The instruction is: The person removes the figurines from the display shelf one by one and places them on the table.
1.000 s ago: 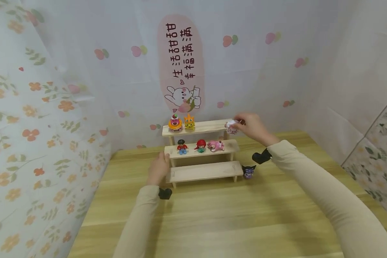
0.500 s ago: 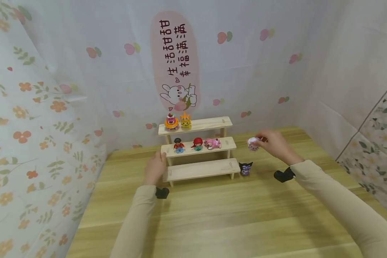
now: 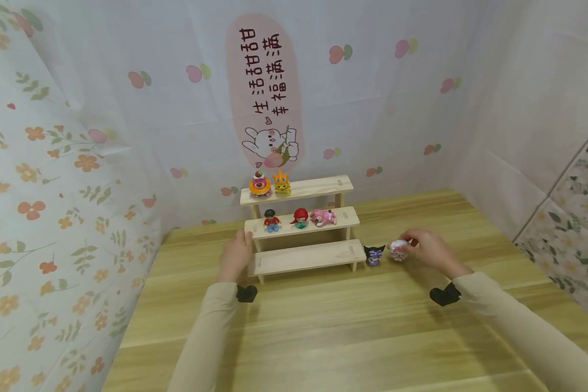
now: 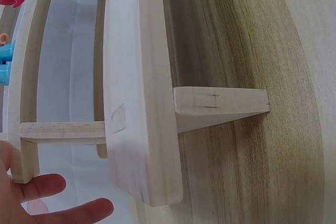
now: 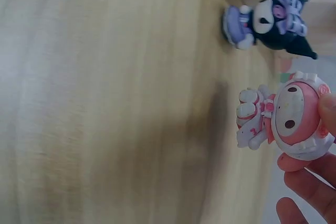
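Observation:
My right hand (image 3: pixel 433 250) pinches a white-and-pink rabbit-like figurine (image 5: pixel 294 114) by its head, at or just above the table. Beside it stands a black-and-purple figurine (image 5: pixel 268 22), apart from it, near the right end of the three-tier wooden shelf (image 3: pixel 306 257). My left hand (image 3: pixel 235 255) touches the left end of the middle tier, and in the left wrist view two fingers (image 4: pixel 79 214) stretch past the board's end. On that tier are a red-jacketed figurine (image 3: pixel 271 222), a red-haired mermaid figurine (image 3: pixel 300 218) and a pink bear figurine lying down (image 3: pixel 323 218).
The top tier bears a bear figurine in an orange ring (image 3: pixel 259 186) and a yellow-orange crowned figurine (image 3: pixel 281 184) at its left. A wood-grain table (image 3: pixel 313 337) lies underneath. Patterned cloths (image 3: pixel 186 120) hang behind and at both sides.
My right hand has carried the white-and-pink figurine off the top tier, rightward and down, to beside the black-and-purple one. My left hand has stayed at the shelf. The head view has shifted slightly.

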Available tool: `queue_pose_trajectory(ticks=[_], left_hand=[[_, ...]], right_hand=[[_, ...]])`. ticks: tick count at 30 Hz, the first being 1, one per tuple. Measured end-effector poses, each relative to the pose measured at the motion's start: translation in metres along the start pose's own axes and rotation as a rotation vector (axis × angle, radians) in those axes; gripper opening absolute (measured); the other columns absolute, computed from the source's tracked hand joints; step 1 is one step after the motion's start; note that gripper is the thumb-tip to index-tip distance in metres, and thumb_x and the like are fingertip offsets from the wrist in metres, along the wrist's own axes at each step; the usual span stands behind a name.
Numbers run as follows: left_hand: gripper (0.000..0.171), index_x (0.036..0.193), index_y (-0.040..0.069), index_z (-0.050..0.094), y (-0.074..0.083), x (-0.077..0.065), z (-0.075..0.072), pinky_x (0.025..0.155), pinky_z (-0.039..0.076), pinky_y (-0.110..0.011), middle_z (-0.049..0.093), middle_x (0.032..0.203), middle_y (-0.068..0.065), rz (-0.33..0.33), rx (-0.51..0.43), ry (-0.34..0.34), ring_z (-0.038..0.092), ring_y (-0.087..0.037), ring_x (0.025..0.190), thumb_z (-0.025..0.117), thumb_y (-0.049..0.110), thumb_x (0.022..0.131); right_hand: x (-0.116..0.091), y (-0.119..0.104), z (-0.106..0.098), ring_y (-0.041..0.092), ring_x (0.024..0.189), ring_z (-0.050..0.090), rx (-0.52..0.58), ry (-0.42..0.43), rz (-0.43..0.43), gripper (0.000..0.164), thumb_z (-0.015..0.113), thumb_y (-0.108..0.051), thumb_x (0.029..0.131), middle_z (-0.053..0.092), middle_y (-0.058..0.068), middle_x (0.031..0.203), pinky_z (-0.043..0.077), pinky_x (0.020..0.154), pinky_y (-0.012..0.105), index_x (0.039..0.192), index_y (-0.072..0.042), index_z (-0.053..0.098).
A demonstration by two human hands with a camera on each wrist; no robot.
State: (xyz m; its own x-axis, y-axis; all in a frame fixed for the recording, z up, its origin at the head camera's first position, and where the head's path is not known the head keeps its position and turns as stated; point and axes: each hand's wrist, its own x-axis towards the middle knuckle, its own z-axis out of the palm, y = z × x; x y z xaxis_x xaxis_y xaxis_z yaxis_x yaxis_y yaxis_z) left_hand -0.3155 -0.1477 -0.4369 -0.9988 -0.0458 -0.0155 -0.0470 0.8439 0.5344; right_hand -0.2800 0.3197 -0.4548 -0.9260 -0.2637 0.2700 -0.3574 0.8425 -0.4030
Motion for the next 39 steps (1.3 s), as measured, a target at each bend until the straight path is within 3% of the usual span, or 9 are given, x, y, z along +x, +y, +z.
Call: queue_pose_trajectory(ticks=[7,20,29,39], left_hand=[[0.049,0.131,0.005,0.040,-0.001,0.001,0.000,0.087,0.043,-0.062,0.053,0.131,-0.025,-0.001,0.004,-0.004,0.049,-0.049,0.117,0.021,0.041,0.105],[0.047,0.126,0.006,0.042,-0.003,0.002,0.001,0.084,0.045,-0.061,0.057,0.125,-0.023,0.011,-0.014,0.017,0.052,-0.048,0.113,0.022,0.043,0.104],[0.045,0.124,0.007,0.042,-0.005,0.002,0.000,0.081,0.046,-0.060,0.058,0.123,-0.026,-0.003,-0.025,0.026,0.054,-0.048,0.111,0.023,0.042,0.104],[0.046,0.126,0.007,0.043,-0.003,0.003,0.001,0.079,0.048,-0.059,0.058,0.121,-0.027,-0.013,-0.029,0.018,0.056,-0.047,0.109,0.023,0.043,0.104]], right_hand=[[-0.003,-0.001,0.006,0.017,0.073,0.057,0.007,0.000,-0.008,0.015,0.071,-0.012,0.085,0.067,0.008,0.085,0.044,0.063,0.033,0.096,-0.003,0.068],[-0.002,-0.002,0.013,0.015,0.075,0.056,0.002,-0.042,0.002,0.015,0.072,-0.013,0.085,0.068,0.006,0.090,0.045,0.064,0.032,0.098,-0.005,0.069],[0.004,-0.007,0.004,0.025,0.083,0.061,-0.032,-0.063,0.013,0.021,0.064,-0.022,0.092,0.068,0.013,0.099,0.049,0.069,0.041,0.103,-0.004,0.068],[0.031,-0.033,-0.010,0.025,0.086,0.064,-0.039,-0.013,-0.049,0.024,0.059,-0.026,0.096,0.071,0.007,0.094,0.050,0.075,0.048,0.101,-0.007,0.071]])
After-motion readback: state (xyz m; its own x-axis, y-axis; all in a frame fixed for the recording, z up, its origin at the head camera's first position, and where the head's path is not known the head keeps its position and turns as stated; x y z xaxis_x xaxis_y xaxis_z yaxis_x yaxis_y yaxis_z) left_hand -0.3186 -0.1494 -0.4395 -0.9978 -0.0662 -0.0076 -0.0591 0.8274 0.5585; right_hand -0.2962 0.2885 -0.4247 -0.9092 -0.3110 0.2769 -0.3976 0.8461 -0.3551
